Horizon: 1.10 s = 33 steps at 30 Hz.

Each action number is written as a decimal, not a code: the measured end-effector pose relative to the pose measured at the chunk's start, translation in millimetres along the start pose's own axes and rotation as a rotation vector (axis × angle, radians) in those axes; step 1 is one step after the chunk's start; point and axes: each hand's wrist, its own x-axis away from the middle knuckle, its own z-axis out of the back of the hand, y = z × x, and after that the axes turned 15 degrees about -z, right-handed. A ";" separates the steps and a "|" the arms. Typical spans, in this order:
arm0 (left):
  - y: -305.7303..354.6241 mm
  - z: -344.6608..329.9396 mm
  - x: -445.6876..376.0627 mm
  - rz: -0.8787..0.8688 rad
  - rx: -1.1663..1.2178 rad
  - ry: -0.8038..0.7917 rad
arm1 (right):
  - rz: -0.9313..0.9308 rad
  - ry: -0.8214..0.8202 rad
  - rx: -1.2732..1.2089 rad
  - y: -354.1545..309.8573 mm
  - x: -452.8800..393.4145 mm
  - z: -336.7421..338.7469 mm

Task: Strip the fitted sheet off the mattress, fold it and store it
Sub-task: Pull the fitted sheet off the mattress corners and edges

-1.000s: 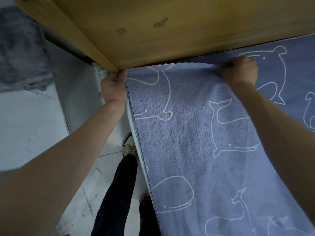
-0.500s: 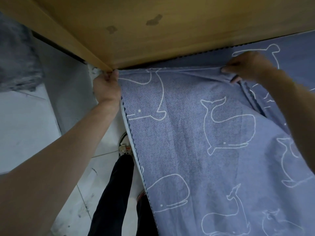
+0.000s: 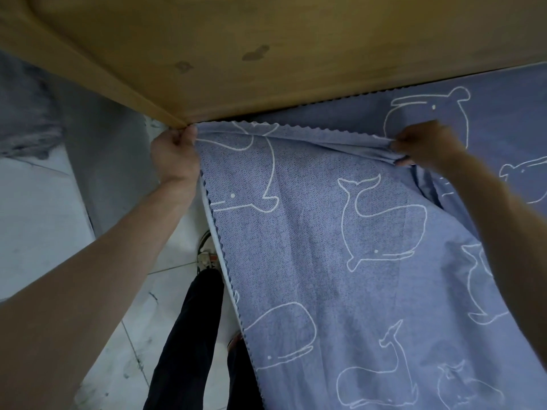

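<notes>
The blue sheet point(image 3: 319, 238) with white whale outlines lies across the bed, its zigzag top hem pulled a little away from the wooden headboard point(image 3: 266, 48). My left hand point(image 3: 173, 155) pinches the sheet's top left corner right beside the headboard's corner. My right hand point(image 3: 426, 145) grips a bunched fold of the top hem further right. Between the hands the hem is stretched and lifted. More blue whale-print fabric point(image 3: 503, 119) lies flat behind and right of my right hand. The mattress itself is hidden except for a thin white edge point(image 3: 220, 255) on the left.
I stand on a white tiled floor point(image 3: 44, 238) left of the bed, my dark trouser legs point(image 3: 183, 335) and a shoe point(image 3: 205, 250) against its side. A grey cloth point(image 3: 23, 125) lies at the far left, with a grey panel point(image 3: 115, 161) beside the headboard.
Both hands have drawn the top hem away from the headboard. The right hand gathered a fold and lifted it, uncovering a second layer of whale-print fabric behind it.
</notes>
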 end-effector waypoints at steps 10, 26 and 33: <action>2.0 -2.1 0.6 0.020 0.002 0.008 | 0.083 0.359 -0.073 43.8 27.2 -41.9; 3.8 -4.5 0.5 0.031 -0.032 0.013 | -0.423 0.501 -0.296 98.3 37.9 -82.2; 7.2 -4.4 -0.3 0.029 0.002 0.041 | -0.454 0.668 -0.473 115.9 37.1 -61.0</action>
